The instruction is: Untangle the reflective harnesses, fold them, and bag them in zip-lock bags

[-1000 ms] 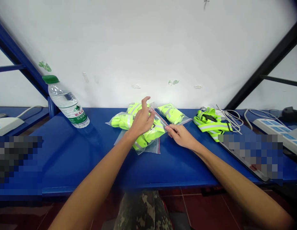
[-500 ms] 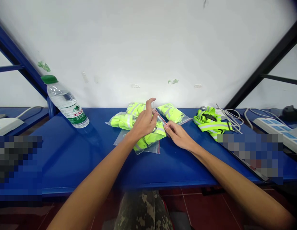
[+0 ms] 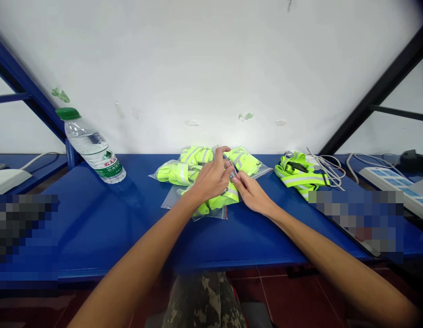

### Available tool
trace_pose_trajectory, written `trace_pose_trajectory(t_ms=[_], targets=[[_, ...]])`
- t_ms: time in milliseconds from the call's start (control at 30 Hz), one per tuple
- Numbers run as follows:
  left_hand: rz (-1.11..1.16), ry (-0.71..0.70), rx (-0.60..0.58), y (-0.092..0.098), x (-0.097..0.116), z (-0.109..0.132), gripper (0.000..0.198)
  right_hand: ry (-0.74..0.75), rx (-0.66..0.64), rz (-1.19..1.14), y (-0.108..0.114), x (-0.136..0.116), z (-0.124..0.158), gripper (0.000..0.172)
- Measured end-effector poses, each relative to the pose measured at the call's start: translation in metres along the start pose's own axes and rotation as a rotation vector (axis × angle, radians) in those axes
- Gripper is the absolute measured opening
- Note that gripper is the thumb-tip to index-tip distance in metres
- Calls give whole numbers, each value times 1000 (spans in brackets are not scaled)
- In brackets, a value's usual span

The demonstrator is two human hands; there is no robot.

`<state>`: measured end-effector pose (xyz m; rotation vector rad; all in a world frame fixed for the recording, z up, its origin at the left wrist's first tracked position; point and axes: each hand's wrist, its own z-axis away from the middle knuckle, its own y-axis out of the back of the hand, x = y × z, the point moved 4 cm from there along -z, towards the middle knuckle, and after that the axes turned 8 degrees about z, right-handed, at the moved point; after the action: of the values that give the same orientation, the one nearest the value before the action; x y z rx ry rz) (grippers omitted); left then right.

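- Your camouflage trousers [image 3: 202, 296] are showing below the table, and the red floor tiles [image 3: 293, 296] are lying beside them.
- Your right hand [image 3: 252, 193] is pinching the red-lined edge of a clear plastic bag [image 3: 211, 210]; the thumb and first finger are pressing together, probably because such a thin edge needs a tight hold.
- Your left hand [image 3: 211, 180] is sitting just beside it, with its fingers [image 3: 222, 157] curved and close together over the bag. I cannot tell if they are pinching the edge too.
- The bag is lying in the middle of the blue table [image 3: 105, 228], with a yellow-green safety vest [image 3: 228, 196] folded inside. It seems to be lying flat so that the table is supporting its weight.
- Two more bagged vests [image 3: 175, 173] are touching it behind your hands, close together and within easy reach.
- On the right, a loose vest [image 3: 298, 176] is lying beside a bundle of white cables [image 3: 330, 169], apart from the bags.
- On the left, a water bottle [image 3: 93, 150] is lying tilted against the table's back edge, well apart from your hands.
- Farther away, the white wall [image 3: 211, 68] is standing behind the table.
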<state>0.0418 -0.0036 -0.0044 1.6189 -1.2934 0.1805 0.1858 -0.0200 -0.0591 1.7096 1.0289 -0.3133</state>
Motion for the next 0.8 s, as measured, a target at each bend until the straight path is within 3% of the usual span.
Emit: trace_pose_trajectory(t_ms=[233, 467, 600, 800], targets=[[13, -10, -11, 2, 4, 0, 43, -16, 3, 13, 1, 1, 0, 33], [-311, 17, -91, -4, 12, 2, 44, 64, 74, 67, 2, -6, -1, 32], [-527, 122, -94, 1, 11, 7, 63, -3, 170, 67, 8, -2, 0, 34], [-627, 319, -148, -1, 2, 14, 82, -71, 211, 50, 10, 2, 1, 34]])
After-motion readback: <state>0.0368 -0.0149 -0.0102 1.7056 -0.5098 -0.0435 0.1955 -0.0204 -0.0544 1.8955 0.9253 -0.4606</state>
